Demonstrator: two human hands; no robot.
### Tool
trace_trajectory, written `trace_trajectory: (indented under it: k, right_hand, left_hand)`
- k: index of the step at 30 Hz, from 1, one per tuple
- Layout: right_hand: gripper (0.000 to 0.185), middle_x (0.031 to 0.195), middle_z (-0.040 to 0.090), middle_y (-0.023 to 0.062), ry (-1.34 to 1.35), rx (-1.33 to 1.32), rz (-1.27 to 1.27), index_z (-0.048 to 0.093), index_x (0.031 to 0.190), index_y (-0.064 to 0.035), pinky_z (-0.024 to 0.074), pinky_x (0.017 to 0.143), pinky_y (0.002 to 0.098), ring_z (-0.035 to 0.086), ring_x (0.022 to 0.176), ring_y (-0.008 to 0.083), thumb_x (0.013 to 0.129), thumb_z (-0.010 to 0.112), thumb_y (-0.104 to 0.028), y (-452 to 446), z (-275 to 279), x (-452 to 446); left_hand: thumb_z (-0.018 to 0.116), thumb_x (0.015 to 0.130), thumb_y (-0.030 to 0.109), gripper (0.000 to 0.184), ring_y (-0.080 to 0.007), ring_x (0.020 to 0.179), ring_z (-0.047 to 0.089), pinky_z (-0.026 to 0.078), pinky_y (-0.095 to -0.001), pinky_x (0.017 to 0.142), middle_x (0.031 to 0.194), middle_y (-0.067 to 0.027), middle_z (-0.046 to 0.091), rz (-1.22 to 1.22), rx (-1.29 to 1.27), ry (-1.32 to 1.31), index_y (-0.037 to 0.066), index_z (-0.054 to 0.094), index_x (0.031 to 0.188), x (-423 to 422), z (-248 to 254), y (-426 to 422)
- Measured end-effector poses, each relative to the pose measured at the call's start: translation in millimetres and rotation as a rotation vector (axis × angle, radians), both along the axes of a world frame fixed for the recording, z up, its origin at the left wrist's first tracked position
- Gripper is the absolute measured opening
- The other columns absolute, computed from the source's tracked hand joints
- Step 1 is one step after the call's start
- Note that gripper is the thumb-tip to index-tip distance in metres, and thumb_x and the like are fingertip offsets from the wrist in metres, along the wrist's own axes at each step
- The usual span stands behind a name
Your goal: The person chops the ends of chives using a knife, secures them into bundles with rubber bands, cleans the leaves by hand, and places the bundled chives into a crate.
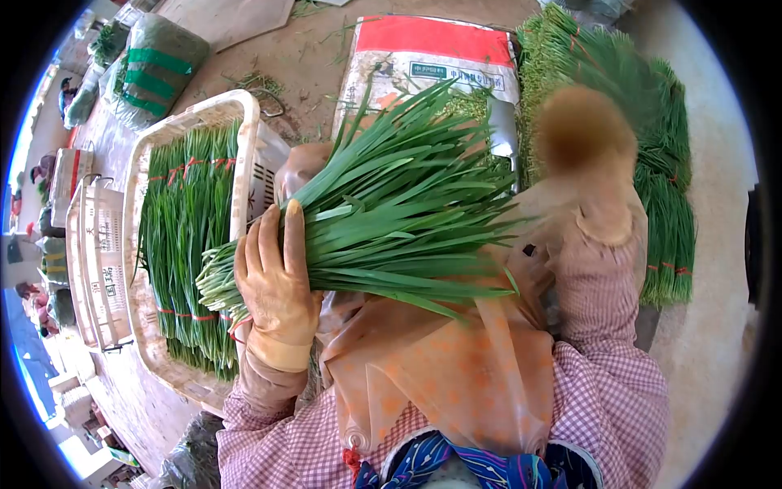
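A thick bunch of green Chinese chives (407,212) lies across my lap, pale cut ends to the left and leaf tips to the right. My left hand (277,277), in a thin stained glove, is closed on it near the pale ends, with the fingers over the top. A bit of red band shows just below that hand. Off to the right, my right hand (586,130) is raised beside the stacked chives (664,196). Motion smears it, so its fingers and anything in them cannot be made out.
At left stands a white plastic crate (248,130) holding red-banded chive bundles (191,244); another white crate (98,269) is beyond it. A red and white sack (436,41) lies ahead. Green-taped wrapped bales (155,69) sit at the upper left.
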State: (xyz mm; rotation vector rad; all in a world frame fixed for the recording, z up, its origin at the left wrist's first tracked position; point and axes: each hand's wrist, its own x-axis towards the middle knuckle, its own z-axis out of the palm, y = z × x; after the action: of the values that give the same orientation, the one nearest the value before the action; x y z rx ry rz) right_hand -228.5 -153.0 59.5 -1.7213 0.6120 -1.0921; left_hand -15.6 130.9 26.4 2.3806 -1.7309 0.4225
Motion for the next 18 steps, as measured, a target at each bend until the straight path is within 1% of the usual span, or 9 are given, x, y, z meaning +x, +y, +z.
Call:
trace_trajectory:
  k: [1,2,4,5,7,8,10,14,18]
  right_hand:
    - [0.013,0.086,0.07,0.0038,-0.171,0.092,0.145,0.069,0.095,-0.005,0.0508,0.068,0.0275,0.062,0.074,0.0132,0.091,0.066,-0.018,12,8,-5]
    - [0.013,0.086,0.07,0.0038,-0.167,0.095,0.141,0.069,0.095,-0.005,0.0508,0.068,0.0275,0.062,0.074,0.0132,0.091,0.066,-0.018,21,8,-7]
    - [0.018,0.08,0.068,0.0065,0.187,-0.206,0.384,0.068,0.093,-0.003,0.05,0.066,0.0275,0.062,0.07,0.0153,0.089,0.07,-0.021,35,7,-4]
    - [0.018,0.08,0.068,0.0065,0.188,-0.204,0.383,0.068,0.093,-0.003,0.05,0.066,0.0275,0.062,0.07,0.0153,0.089,0.07,-0.021,40,4,-1]
    - [0.024,0.075,0.065,0.01,0.436,-0.242,0.391,0.066,0.091,-0.0015,0.0486,0.064,0.0284,0.06,0.066,0.0178,0.088,0.072,-0.025,49,-7,7]
    - [0.024,0.075,0.065,0.01,0.436,-0.241,0.395,0.066,0.091,-0.0015,0.0486,0.064,0.0284,0.06,0.066,0.0178,0.088,0.072,-0.025,54,-6,11]
    - [0.026,0.071,0.062,0.0111,0.422,-0.021,0.437,0.066,0.091,-0.0011,0.0473,0.061,0.0295,0.059,0.065,0.0182,0.088,0.072,-0.027,62,-6,18]
    - [0.027,0.068,0.061,0.0093,0.51,0.131,0.555,0.065,0.086,-0.0012,0.0464,0.058,0.0283,0.059,0.063,0.0171,0.089,0.072,-0.027,55,-1,28]
    - [0.025,0.067,0.06,0.0087,0.382,-0.004,0.574,0.062,0.081,-0.0017,0.0459,0.056,0.0286,0.058,0.061,0.0158,0.09,0.07,-0.024,58,-15,36]
  left_hand:
    - [0.065,0.073,0.025,0.083,-0.0413,0.117,0.05,0.04,-0.0498,0.099,0.133,-0.0222,0.049,0.017,0.004,-0.008,0.001,0.034,0.145,0,-1,-2]
    - [0.065,0.073,0.027,0.083,-0.0416,0.116,0.05,0.04,-0.0499,0.099,0.133,-0.0225,0.049,0.032,0.007,-0.015,0.001,0.034,0.146,-1,-1,-3]
    - [0.065,0.073,0.028,0.084,-0.0422,0.116,0.05,0.04,-0.0505,0.099,0.133,-0.0231,0.049,0.04,0.001,0.017,0.001,0.033,0.146,-4,-1,-6]
    - [0.065,0.073,0.029,0.085,-0.0422,0.116,0.05,0.04,-0.0505,0.099,0.133,-0.0232,0.049,0.041,-0.021,0.025,0.001,0.033,0.146,-4,-2,-6]
    - [0.065,0.073,0.03,0.086,-0.0423,0.116,0.05,0.039,-0.0506,0.099,0.133,-0.0234,0.049,0.047,-0.04,0.033,0.001,0.033,0.147,-5,-2,-5]
    - [0.065,0.073,0.029,0.085,-0.0422,0.116,0.05,0.039,-0.0505,0.099,0.133,-0.0232,0.049,0.048,-0.039,0.022,0.001,0.032,0.147,-6,-2,-5]
    - [0.064,0.073,0.029,0.085,-0.0419,0.117,0.049,0.039,-0.0504,0.099,0.134,-0.0227,0.049,0.056,-0.037,0.0,0.001,0.032,0.147,-7,-2,-3]
    - [0.064,0.073,0.027,0.084,-0.0416,0.117,0.05,0.038,-0.0504,0.099,0.134,-0.022,0.049,0.058,-0.059,-0.005,0.001,0.032,0.146,-6,-7,-2]
    - [0.065,0.073,0.024,0.083,-0.0413,0.116,0.05,0.039,-0.0509,0.098,0.134,-0.0217,0.049,0.078,-0.044,-0.005,0.001,0.033,0.146,-7,-6,-1]
